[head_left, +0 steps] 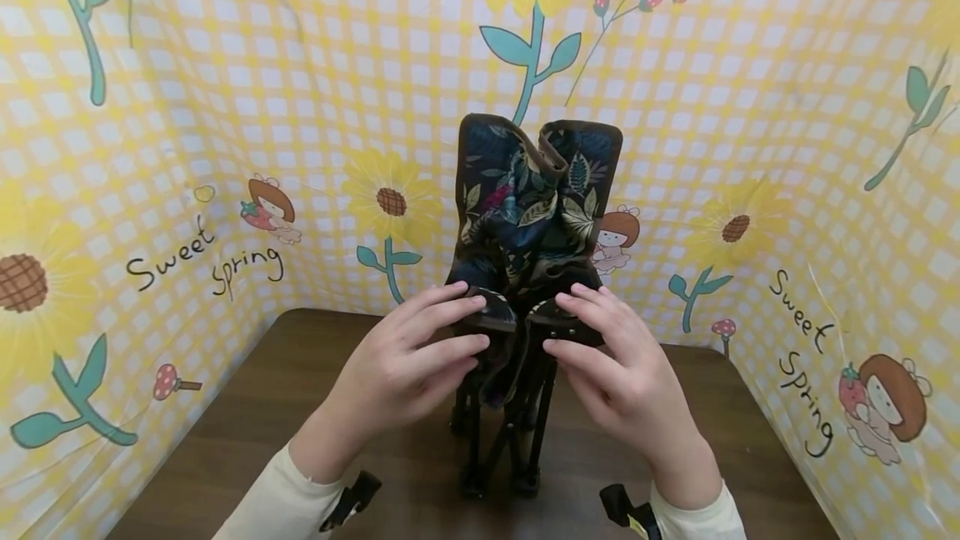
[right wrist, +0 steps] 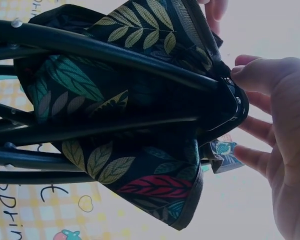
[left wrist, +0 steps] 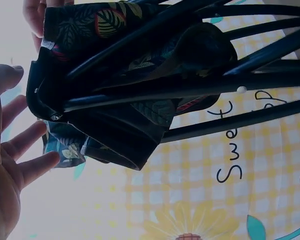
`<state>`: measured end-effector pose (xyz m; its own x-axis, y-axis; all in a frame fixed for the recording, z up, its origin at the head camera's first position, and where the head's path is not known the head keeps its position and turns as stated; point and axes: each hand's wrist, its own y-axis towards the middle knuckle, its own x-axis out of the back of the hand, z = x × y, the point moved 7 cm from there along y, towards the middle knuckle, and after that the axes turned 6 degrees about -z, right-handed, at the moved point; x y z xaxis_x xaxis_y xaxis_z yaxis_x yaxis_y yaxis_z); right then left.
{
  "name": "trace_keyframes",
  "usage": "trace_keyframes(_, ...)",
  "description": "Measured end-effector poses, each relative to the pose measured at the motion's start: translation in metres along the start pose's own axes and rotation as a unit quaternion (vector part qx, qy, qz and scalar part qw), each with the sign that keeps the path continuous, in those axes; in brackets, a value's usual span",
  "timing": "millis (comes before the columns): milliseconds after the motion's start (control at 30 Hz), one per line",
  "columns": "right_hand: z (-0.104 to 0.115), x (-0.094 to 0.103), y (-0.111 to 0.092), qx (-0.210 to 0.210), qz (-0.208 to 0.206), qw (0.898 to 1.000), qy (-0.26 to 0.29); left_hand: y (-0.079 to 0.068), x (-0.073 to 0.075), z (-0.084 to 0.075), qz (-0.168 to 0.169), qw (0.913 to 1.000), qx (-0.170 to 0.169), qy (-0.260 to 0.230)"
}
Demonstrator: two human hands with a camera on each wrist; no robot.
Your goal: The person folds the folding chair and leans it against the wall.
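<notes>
A small folding chair (head_left: pixel 525 215) in dark leaf-print fabric stands partly folded on the brown table, with its backrest up at the far side. Its black tube legs (left wrist: pixel 190 90) are drawn close together and crossed. My left hand (head_left: pixel 412 357) is at the near left corner of the seat, fingers spread and fairly straight. At the near right corner, my right hand (head_left: pixel 622 365) extends its fingers along the black corner piece (right wrist: pixel 235 102), its thumb at the edge. Neither hand curls round the chair. Seat fabric sags between the corners.
The wooden table (head_left: pixel 322 407) lies under the chair. A yellow-checked cloth (head_left: pixel 315 90) with flowers and lettering forms walls behind and on both sides. Black straps (head_left: pixel 352 502) sit at the wrists of the cream sleeves.
</notes>
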<state>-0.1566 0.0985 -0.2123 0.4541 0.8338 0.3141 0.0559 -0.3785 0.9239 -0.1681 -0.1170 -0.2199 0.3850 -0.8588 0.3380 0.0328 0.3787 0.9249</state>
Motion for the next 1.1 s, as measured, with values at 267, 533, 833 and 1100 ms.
trace_keyframes(267, 0.002, 0.005, -0.003, -0.012, -0.032, 0.999, -0.006, -0.002, 0.009, -0.001, -0.054, 0.9984, 0.017, -0.007)
trace_keyframes(533, 0.003, 0.013, -0.007, -0.037, -0.071, 0.997, -0.004, -0.009, 0.018, 0.001, -0.089, 0.9943, 0.057, -0.011)
trace_keyframes(833, 0.006, 0.016, -0.012, -0.054, -0.109, 0.993, 0.012, -0.026, 0.023, 0.001, -0.177, 0.9764, 0.12, -0.03)
trace_keyframes(1100, 0.006, 0.018, -0.021, -0.072, -0.133, 0.988, 0.017, -0.041, 0.021, 0.003, -0.192, 0.9685, 0.155, -0.033)
